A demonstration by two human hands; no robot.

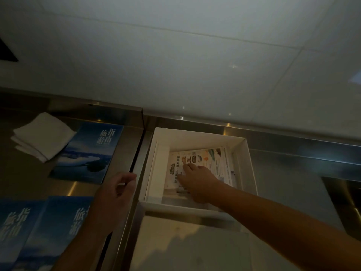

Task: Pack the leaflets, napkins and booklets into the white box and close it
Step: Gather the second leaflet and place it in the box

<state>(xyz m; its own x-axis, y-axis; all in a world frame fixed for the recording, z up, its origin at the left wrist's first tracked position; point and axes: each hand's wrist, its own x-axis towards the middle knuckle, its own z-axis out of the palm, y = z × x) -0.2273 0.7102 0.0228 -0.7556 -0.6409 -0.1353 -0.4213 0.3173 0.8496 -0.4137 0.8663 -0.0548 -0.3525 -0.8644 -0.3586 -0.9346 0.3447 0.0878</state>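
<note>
Box [195,134]: right hand [199,182] inside, fingers pressing leaflets [220,165]; left hand [115,192] just left, loosely curled, empty; booklets [91,151], napkins [43,135] farther left.

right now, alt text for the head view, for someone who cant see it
A right hand reaches into the open white box, fingers on the leaflets inside. The left hand hovers loosely curled beside the box; blue booklets and folded napkins lie on the steel counter.
</note>
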